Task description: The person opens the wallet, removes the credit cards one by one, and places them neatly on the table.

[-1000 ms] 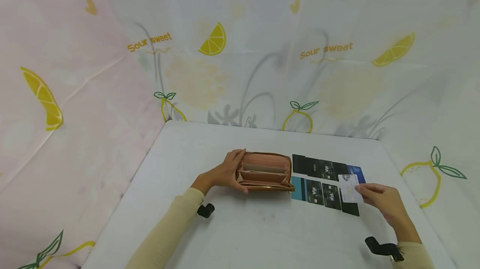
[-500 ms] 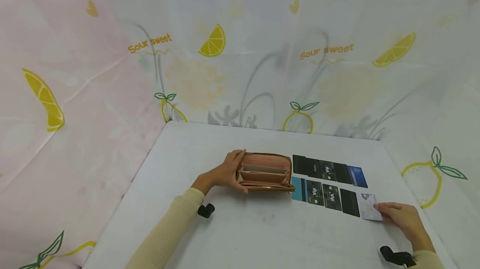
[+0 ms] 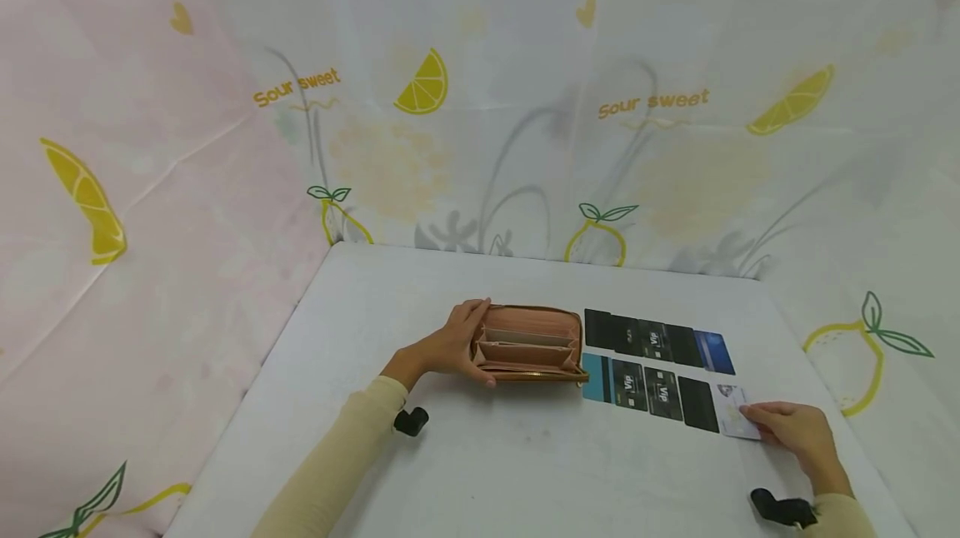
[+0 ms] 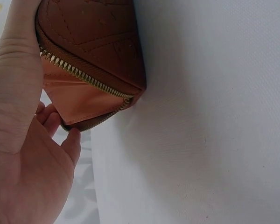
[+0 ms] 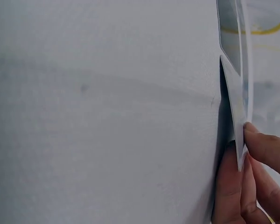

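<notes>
A brown zip-around wallet (image 3: 528,352) stands unzipped on the table, its pink-tan compartments facing up. My left hand (image 3: 448,348) grips its left end, with the thumb at the front and fingers at the back; the left wrist view shows the brass zip teeth (image 4: 91,80) close to the palm. At the right end of the front row of cards, my right hand (image 3: 801,431) pinches a white card (image 3: 733,411) between thumb and fingers. In the right wrist view that card (image 5: 234,102) tilts, its held end raised off the table.
Two rows of cards lie right of the wallet. In the back row are several black cards (image 3: 626,336) and a blue card (image 3: 715,352). A teal card (image 3: 597,377), VIP cards (image 3: 663,393) and a plain black card (image 3: 699,405) form the front row. Lemon-print cloth (image 3: 480,105) hangs behind.
My right hand has carried the white card from above the cards to the front row's right end, then shifted it slightly left beside the black card. The left hand and wallet stay put.
</notes>
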Available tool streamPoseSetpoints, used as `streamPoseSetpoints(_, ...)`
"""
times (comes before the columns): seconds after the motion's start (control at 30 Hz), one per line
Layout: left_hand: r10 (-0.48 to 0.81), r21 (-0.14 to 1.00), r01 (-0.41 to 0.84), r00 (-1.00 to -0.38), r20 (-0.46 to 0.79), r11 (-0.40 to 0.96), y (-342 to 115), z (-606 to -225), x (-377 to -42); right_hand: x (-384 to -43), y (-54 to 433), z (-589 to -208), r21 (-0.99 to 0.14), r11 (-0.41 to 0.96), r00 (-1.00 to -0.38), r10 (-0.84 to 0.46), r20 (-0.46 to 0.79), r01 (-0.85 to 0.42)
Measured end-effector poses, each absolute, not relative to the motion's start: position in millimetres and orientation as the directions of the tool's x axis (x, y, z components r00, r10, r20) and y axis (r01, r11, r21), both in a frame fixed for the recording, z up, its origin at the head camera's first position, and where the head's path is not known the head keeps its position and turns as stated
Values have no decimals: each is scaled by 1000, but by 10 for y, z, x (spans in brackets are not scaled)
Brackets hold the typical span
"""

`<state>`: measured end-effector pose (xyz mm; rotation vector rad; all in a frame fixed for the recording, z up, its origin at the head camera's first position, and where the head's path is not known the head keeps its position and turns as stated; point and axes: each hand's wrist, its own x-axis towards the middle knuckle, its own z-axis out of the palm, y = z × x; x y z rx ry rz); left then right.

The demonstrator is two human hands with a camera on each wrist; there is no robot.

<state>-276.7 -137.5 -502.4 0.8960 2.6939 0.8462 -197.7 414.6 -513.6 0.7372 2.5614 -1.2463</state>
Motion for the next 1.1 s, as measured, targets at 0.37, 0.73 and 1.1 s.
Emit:
streamPoseSetpoints(0.37, 596, 562, 505, -803, 28, 654, -1390, -5048, -2768, -1970, 4012, -4996, -572, 663, -875, 365, -317, 484)
streamPoseSetpoints(0.73, 604, 554, 514, -797, 26, 655, -1353, -5068, -2754, -1923, 3950, -4886, -369, 822, -897, 354, -264, 433)
streamPoseSetpoints(1.1, 575, 593, 484, -817, 43, 643, -1449, -5046, -2784, -2226, 3587, -4583, -435, 886, -907, 305, 290, 159)
